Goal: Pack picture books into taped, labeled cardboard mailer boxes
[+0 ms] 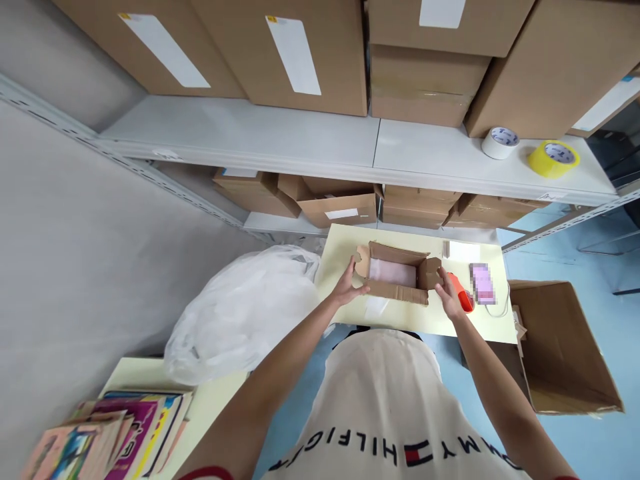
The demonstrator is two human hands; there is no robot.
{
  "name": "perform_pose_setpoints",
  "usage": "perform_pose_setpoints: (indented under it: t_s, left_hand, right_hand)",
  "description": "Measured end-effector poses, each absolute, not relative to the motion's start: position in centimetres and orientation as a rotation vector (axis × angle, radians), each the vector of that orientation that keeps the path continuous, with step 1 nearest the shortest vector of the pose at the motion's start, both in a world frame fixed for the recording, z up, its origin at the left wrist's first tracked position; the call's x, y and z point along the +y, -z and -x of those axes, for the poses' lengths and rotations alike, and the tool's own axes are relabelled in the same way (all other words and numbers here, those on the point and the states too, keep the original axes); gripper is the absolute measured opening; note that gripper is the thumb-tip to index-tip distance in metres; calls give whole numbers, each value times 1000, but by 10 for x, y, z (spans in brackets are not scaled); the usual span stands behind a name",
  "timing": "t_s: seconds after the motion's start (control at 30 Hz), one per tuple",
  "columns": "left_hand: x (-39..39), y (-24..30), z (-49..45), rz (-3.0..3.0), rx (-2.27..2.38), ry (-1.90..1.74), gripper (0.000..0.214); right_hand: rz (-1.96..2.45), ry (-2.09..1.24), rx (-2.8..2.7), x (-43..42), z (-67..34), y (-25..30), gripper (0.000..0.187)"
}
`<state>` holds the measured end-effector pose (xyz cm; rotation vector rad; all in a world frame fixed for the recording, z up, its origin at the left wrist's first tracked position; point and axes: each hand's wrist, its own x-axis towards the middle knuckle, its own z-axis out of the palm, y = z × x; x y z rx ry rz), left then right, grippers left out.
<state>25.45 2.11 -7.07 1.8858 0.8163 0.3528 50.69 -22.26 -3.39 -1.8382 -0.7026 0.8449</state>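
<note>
A small open cardboard box (397,291) sits on a pale yellow table (345,250). A pinkish-white item (393,272) lies inside it. My left hand (349,285) grips the box's left end flap, fingers curled round it. My right hand (447,297) holds the right end flap the same way. All the box flaps stand open.
An orange tool (465,300), a blurred pink item (483,283) and a white paper (463,251) lie right of the box. A big clear plastic bag (240,313) sits at left, books (110,430) lower left, an open carton (565,347) on the floor right, tape rolls (553,158) on the shelf.
</note>
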Motion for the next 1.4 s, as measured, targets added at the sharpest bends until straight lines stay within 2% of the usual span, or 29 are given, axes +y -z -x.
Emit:
perform_pose_setpoints:
  t_s: [0.07, 0.2, 0.27, 0.37, 0.43, 0.53, 0.63, 0.73, 0.83, 0.97, 1.03, 1.1, 1.27, 1.33, 1.4]
  left_hand:
    - [25, 65, -261, -1938, 662, -297, 126]
    - [30, 48, -270, -2156, 407, -146, 140]
    - [33, 41, -270, -2297, 325, -35, 139]
    - [38, 37, -270, -2436, 281, 69, 119]
    - [41, 37, -269, -2459, 255, 58, 104]
    - [44, 38, -269, -2438, 211, 17, 86]
    - [40, 42, -269, -2360, 282, -52, 62]
    - [30, 48, -269, -2219, 476, -203, 53]
    - [19, 55, -273, -2089, 643, -340, 59]
    - [17, 64, -281, -2028, 686, -371, 64]
    - [19, 67, -284, -2022, 676, -348, 64]
    - [22, 71, -285, -2008, 658, -341, 66]
    - [21, 81, -284, -2012, 610, -419, 68]
    - [20, 82, -284, -2053, 600, -428, 62]
    - [20, 80, -285, -2101, 600, -411, 54]
  right_hand:
    - [1872, -854, -838, -219, -506, 30, 91]
    - [1994, -922, -1207, -214, -508, 24, 69]
    - [2063, -956, -1381, -213, -513, 23, 71]
    - [2150, -966, -1620, -214, -520, 22, 87]
    - [2193, -934, -1727, -214, -523, 21, 89]
    - [2195, -907, -1762, -214, -522, 20, 77]
    - [2151, -896, -1605, -215, -516, 21, 51]
    - [2092, -801, -1391, -215, -509, 27, 45]
    - [2140, -637, -1141, -208, -507, 34, 53]
    - [2218, -476, -1019, -191, -515, 37, 100]
    - [2206, -465, -1118, -183, -521, 34, 109]
    - [2185, -488, -1242, -178, -525, 29, 97]
    - [2181, -449, -1456, -180, -522, 22, 45]
    - [2186, -422, -1524, -182, -517, 24, 36]
    - [2210, -383, -1547, -184, -513, 29, 34]
